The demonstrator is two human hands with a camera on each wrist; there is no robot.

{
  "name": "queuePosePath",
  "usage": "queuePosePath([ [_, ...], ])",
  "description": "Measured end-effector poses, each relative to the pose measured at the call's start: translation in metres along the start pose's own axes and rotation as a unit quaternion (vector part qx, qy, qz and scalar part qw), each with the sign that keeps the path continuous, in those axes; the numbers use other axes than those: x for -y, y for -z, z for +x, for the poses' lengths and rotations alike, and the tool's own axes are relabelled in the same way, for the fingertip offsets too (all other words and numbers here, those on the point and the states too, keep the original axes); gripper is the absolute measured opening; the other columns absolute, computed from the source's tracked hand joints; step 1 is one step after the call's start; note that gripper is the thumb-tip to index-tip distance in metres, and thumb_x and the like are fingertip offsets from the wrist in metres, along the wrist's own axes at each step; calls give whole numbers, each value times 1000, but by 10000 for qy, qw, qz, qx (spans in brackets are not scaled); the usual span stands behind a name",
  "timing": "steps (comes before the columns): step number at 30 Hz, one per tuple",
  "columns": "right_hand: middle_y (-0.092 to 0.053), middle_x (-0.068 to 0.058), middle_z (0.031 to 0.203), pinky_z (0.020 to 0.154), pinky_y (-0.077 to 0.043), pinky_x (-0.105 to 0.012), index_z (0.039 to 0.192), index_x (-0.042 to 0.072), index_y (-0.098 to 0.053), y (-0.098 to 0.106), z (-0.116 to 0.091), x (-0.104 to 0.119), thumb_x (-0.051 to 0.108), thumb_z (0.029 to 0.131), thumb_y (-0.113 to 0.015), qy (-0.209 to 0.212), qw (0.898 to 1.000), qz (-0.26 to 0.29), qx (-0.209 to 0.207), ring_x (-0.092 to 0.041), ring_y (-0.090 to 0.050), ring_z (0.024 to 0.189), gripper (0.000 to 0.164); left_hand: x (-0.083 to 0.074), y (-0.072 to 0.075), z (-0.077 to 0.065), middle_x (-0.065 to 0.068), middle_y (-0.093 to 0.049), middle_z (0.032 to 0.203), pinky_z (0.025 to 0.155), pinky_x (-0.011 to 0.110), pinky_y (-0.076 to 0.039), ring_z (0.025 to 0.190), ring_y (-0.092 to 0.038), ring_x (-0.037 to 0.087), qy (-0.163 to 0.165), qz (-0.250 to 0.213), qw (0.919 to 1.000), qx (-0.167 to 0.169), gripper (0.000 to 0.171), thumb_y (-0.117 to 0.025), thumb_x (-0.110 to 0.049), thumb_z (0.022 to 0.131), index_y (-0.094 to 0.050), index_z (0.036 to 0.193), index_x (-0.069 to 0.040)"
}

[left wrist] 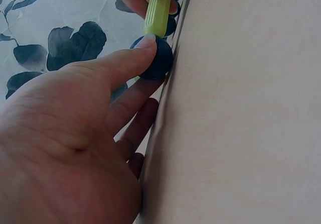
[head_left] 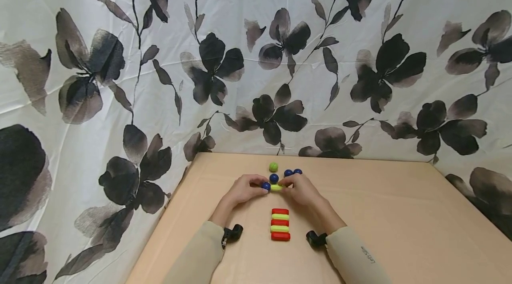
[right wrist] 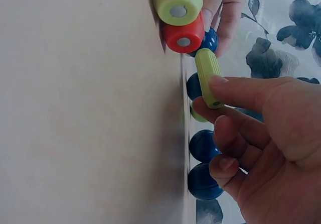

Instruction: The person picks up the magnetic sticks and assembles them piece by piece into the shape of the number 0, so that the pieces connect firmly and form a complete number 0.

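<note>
Between thumb and fingertips, my left hand (head_left: 245,189) pinches a dark blue ball (left wrist: 161,62). My right hand (head_left: 302,190) holds a short yellow-green magnetic rod (right wrist: 205,73) by one end, thumb on top and index finger below. That rod has ridged sides and a grey disc in its end. Its far end meets the blue ball, the two forming one line between the hands. Just beyond the rod lies another blue ball (head_left: 274,178), with a green ball (head_left: 274,167) farther back.
Two more blue balls (head_left: 293,172) sit side by side beyond the right hand. Nearer, several red and yellow rods (head_left: 280,223) lie stacked in a row on the tan table (head_left: 384,222). A floral cloth (head_left: 240,4) hangs behind the table's far edge.
</note>
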State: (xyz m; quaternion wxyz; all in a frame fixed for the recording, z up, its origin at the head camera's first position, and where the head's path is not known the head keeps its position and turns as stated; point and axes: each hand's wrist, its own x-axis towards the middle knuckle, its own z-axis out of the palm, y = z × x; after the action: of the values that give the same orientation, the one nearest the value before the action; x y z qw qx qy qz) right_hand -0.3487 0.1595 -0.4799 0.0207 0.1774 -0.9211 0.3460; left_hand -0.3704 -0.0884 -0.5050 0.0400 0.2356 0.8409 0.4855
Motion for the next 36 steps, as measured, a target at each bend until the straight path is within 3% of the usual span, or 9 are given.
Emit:
queuePosePath([
  [11, -74, 1, 101, 73, -51, -30, 116, 14, -80, 8, -2, 0, 11, 92, -80, -127, 9999, -71, -34, -18, -56, 85, 25, -4, -1, 4, -2, -76, 106, 99, 42, -48, 100, -63, 17, 54, -28, 10000, -9, 29, -80, -22, 94, -76, 122, -16],
  [18, -71, -1, 118, 93, -54, -41, 128, 17, -74, 19, -10, -11, 13, 96, -73, -569, 9963, 483, -437, -23, -59, 103, 32, -2, -1, 3, -3, -76, 108, 98, 39, -49, 101, -64, 15, 69, -12, 10000, -41, 29, -80, -22, 93, -76, 122, -18],
  [24, -66, -5, 121, 81, -48, -40, 133, 17, -71, 31, -14, -24, 14, 97, -74, -561, 9939, 548, -773, -26, -54, 98, 35, 0, -1, 2, -2, -75, 109, 99, 41, -49, 101, -63, 18, 78, -62, 9999, -14, 30, -80, -22, 94, -75, 123, -16],
  [30, -64, -8, 130, 86, -49, -39, 137, 18, -69, 33, -17, -32, 18, 96, -77, -637, 9948, 498, -626, -28, -55, 103, 42, 3, -3, 1, -2, -76, 108, 99, 41, -48, 101, -63, 17, 69, -71, 10000, 5, 31, -80, -23, 93, -75, 123, -17],
  [36, -58, -12, 138, 78, -47, -35, 142, 17, -64, 33, -15, -37, 19, 96, -77, -602, 9967, 353, -413, -25, -54, 95, 48, 2, -2, 2, -4, -76, 109, 100, 40, -48, 102, -63, 16, 132, 19, 9999, -1, 31, -80, -24, 93, -75, 123, -19],
])
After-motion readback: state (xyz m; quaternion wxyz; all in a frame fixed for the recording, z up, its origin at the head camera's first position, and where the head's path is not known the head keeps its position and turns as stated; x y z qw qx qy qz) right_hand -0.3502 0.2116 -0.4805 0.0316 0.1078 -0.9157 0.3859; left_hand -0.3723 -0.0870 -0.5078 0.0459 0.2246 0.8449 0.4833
